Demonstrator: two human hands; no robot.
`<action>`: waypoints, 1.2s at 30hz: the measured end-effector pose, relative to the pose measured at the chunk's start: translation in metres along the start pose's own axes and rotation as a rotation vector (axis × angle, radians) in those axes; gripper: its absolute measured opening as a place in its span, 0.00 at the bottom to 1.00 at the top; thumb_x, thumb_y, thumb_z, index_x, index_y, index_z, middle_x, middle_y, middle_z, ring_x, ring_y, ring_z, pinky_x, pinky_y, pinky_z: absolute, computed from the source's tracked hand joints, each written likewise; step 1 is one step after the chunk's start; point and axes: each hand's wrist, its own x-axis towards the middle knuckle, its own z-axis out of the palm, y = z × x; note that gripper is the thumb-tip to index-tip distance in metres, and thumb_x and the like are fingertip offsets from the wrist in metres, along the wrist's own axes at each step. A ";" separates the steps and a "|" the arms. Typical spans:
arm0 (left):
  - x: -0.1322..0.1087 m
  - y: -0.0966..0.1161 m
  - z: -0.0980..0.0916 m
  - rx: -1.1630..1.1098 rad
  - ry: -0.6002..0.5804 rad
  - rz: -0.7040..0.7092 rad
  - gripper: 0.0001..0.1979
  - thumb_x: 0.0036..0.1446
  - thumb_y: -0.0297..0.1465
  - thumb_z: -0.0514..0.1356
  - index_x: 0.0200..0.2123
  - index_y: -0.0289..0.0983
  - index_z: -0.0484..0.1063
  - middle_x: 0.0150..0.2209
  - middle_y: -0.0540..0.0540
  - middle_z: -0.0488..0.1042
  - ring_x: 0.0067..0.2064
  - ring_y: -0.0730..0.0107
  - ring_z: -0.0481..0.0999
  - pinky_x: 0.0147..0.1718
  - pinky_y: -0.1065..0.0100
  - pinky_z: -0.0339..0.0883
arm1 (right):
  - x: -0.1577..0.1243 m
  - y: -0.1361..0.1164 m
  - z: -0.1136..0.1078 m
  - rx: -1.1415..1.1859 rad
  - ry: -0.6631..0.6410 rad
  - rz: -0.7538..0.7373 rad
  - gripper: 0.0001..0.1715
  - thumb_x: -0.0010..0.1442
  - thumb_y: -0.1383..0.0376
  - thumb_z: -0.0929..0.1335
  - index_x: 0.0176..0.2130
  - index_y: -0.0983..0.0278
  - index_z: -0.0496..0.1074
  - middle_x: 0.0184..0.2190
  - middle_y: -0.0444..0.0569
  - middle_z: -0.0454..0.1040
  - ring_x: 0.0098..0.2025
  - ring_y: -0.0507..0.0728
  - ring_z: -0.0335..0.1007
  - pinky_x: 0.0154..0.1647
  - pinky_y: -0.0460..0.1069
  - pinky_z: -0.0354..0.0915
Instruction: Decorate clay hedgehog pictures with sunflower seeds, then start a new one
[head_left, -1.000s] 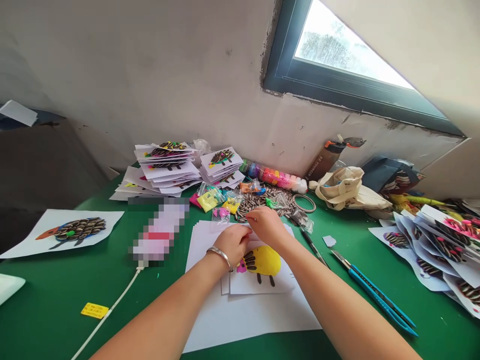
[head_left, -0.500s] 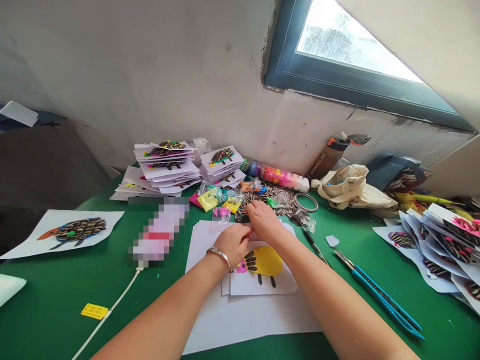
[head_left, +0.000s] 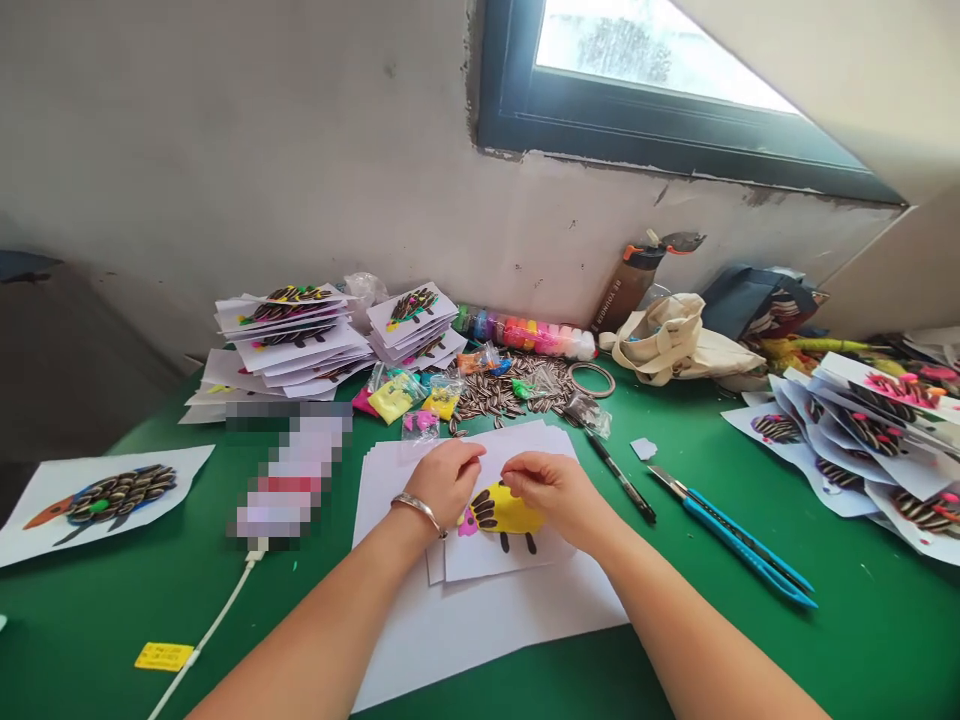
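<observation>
A paper card [head_left: 480,562] lies on the stacked white sheets [head_left: 525,640] in front of me. On it is a yellow clay body [head_left: 514,517] with a pink face [head_left: 468,522], dark legs and several striped sunflower seeds [head_left: 486,510] pressed in at the left. My right hand [head_left: 559,495] is above the body, thumb and forefinger pinched on what looks like a dark sunflower seed, mostly covered. My left hand [head_left: 444,480] rests at the card's upper left, fingers curled together; anything inside them is hidden.
Loose sunflower seeds [head_left: 480,398] and clay packets [head_left: 397,395] lie behind the sheets. Stacked seed pictures [head_left: 300,350] stand back left, more [head_left: 862,440] at right. A pen [head_left: 619,478] and blue-handled cutter [head_left: 739,540] lie right; a white cable [head_left: 217,625] runs at left.
My right hand has drawn back from the seed pile to just above the yellow body. My left hand stays by the card, and the camera view has turned slightly right.
</observation>
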 end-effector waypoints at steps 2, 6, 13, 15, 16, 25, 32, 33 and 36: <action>0.001 0.000 -0.001 0.003 -0.002 0.006 0.12 0.54 0.26 0.53 0.39 0.37 0.74 0.38 0.45 0.76 0.41 0.65 0.74 0.43 0.63 0.68 | 0.001 -0.001 0.000 -0.059 -0.025 -0.031 0.12 0.54 0.66 0.62 0.31 0.62 0.74 0.27 0.44 0.73 0.30 0.52 0.66 0.30 0.45 0.61; 0.001 0.000 -0.002 -0.005 -0.004 0.004 0.12 0.54 0.26 0.52 0.39 0.38 0.74 0.38 0.46 0.76 0.41 0.65 0.74 0.43 0.63 0.68 | 0.003 -0.001 -0.002 -0.175 -0.014 -0.090 0.15 0.54 0.69 0.61 0.36 0.61 0.75 0.29 0.44 0.75 0.31 0.52 0.67 0.32 0.45 0.61; 0.002 -0.003 -0.001 -0.003 -0.018 0.000 0.12 0.55 0.28 0.53 0.40 0.38 0.73 0.39 0.46 0.76 0.42 0.65 0.74 0.43 0.63 0.69 | 0.007 0.000 0.002 -0.274 -0.011 -0.163 0.14 0.55 0.72 0.60 0.29 0.63 0.73 0.25 0.42 0.72 0.28 0.50 0.63 0.29 0.43 0.57; 0.002 -0.003 -0.001 0.000 -0.016 -0.002 0.12 0.55 0.28 0.53 0.40 0.38 0.73 0.39 0.46 0.76 0.42 0.64 0.74 0.43 0.63 0.69 | 0.007 -0.002 0.003 -0.292 -0.014 -0.176 0.13 0.56 0.72 0.60 0.28 0.63 0.72 0.25 0.42 0.71 0.28 0.50 0.62 0.28 0.43 0.55; 0.002 -0.002 -0.002 0.001 -0.016 -0.002 0.12 0.55 0.29 0.53 0.40 0.38 0.73 0.39 0.46 0.76 0.42 0.65 0.74 0.42 0.63 0.69 | 0.007 -0.002 0.003 -0.302 -0.014 -0.185 0.13 0.56 0.72 0.60 0.28 0.63 0.72 0.25 0.42 0.70 0.28 0.50 0.62 0.28 0.43 0.55; 0.001 -0.003 -0.002 0.007 -0.016 0.000 0.12 0.55 0.29 0.53 0.40 0.39 0.73 0.38 0.46 0.76 0.41 0.64 0.74 0.42 0.63 0.69 | 0.008 -0.005 0.003 -0.356 0.016 -0.218 0.13 0.56 0.73 0.61 0.29 0.63 0.72 0.25 0.44 0.69 0.29 0.50 0.62 0.29 0.43 0.55; 0.001 -0.003 -0.002 0.000 -0.026 -0.013 0.12 0.55 0.29 0.53 0.40 0.37 0.73 0.39 0.45 0.76 0.42 0.64 0.74 0.42 0.63 0.69 | 0.006 -0.006 0.004 -0.391 -0.009 -0.241 0.14 0.57 0.74 0.61 0.32 0.62 0.74 0.26 0.45 0.71 0.31 0.52 0.63 0.31 0.44 0.56; 0.001 -0.002 -0.002 -0.003 -0.026 -0.015 0.12 0.55 0.29 0.53 0.40 0.37 0.73 0.40 0.45 0.76 0.42 0.64 0.74 0.42 0.63 0.69 | 0.006 -0.006 0.004 -0.397 -0.014 -0.250 0.15 0.57 0.74 0.61 0.32 0.62 0.74 0.26 0.45 0.71 0.31 0.52 0.63 0.32 0.44 0.56; 0.001 -0.002 -0.003 -0.006 -0.021 -0.012 0.12 0.55 0.29 0.53 0.39 0.38 0.73 0.39 0.45 0.76 0.42 0.64 0.74 0.41 0.63 0.70 | 0.004 -0.008 0.004 -0.408 -0.011 -0.262 0.15 0.57 0.74 0.62 0.33 0.61 0.75 0.27 0.45 0.72 0.33 0.52 0.64 0.33 0.44 0.57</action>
